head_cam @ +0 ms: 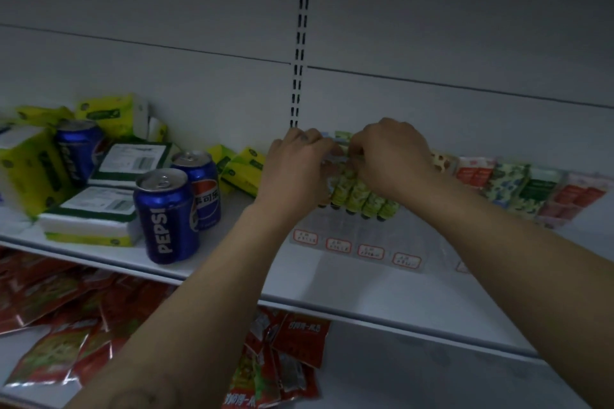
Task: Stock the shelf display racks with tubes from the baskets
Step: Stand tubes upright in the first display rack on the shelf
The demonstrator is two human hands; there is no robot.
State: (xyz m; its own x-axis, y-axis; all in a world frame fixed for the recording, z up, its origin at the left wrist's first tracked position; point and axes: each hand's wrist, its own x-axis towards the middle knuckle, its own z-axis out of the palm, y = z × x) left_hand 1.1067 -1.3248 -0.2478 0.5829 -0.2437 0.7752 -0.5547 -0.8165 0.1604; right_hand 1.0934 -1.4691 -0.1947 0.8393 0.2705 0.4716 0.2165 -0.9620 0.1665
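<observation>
I see open air above the white shelf (332, 285), all the way up the back panel (432, 26). The shelf's front strip between the nearest Pepsi can (166, 216) and the clear display rack (349, 230) lies bare. The left is crowded: three cans stand among tissue packs (89, 226). The rack's front lanes are free, while green tubes (362, 196) fill its back. To the right, packed racks (531, 189) block the way.

3 cans (166, 216) stand on the shelf (232, 276) left of the rack (358, 242), which seemingly holds the tubes (362, 196).
</observation>
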